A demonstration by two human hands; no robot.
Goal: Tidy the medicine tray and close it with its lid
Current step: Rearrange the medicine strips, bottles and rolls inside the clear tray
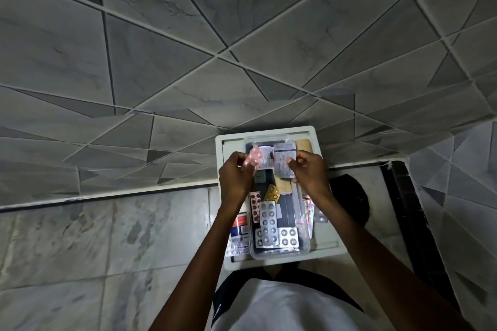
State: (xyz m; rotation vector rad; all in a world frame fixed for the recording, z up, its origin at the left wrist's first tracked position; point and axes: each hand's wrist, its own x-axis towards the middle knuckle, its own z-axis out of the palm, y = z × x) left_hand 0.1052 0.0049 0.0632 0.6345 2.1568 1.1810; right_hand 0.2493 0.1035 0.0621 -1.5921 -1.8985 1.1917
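1. Grey geometric wall tiles behind, marble floor below; a white stool or stand carries the work.
2. Medicine tray: clear plastic, sits on the white stand, directly under both hands.
3. Contents: silver blister strips at near end, red-pill strip, gold strip, more packs at far end. Jumbled, overlapping. Some packs lie outside the tray's left wall.
4. Left hand pinches a pink blister strip above the tray's far end.
5. Right hand pinches a white printed strip beside it.
6. Handling, my read: strips are light, thin, bendy, foil slick; pinch by edges, lay flat. Tray looks rigid but light; take it by the rim.
7. Can't identify the lid; not yet closed.
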